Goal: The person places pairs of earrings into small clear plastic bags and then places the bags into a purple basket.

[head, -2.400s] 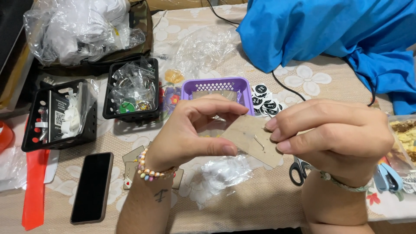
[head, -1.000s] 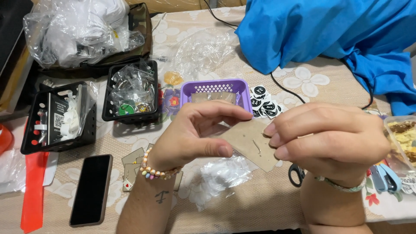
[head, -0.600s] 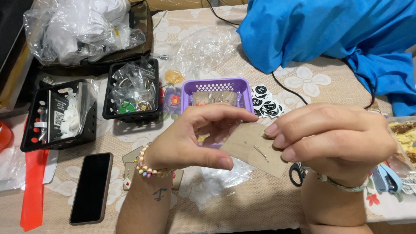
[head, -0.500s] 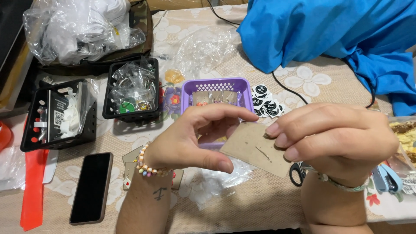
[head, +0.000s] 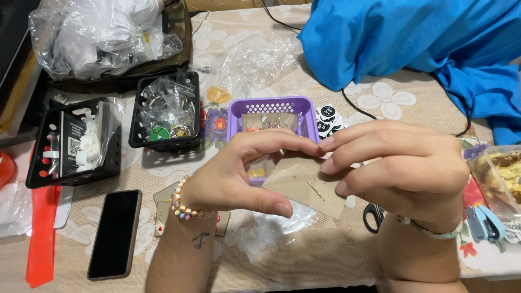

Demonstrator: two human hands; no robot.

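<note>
The table [head: 336, 255] carries a floral cloth. A purple basket [head: 271, 108] sits near its centre. Left of the basket: two black trays [head: 163, 142], a black phone [head: 115, 233]. Right of the basket: round black stickers [head: 328, 116], scissors [head: 373, 217], blue fabric [head: 412, 38].

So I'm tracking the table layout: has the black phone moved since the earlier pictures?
No. The black phone lies in the same spot beside the red strip, below the black tray.

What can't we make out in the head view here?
- Head view: what the fingertips pinch at the top edge of the brown card; left hand and right hand cover it.
- Scissors: only a handle loop shows, under the right hand.
- Purple basket contents: too small, partly behind the fingers.
- Clear tub: cut by the right edge.
</note>
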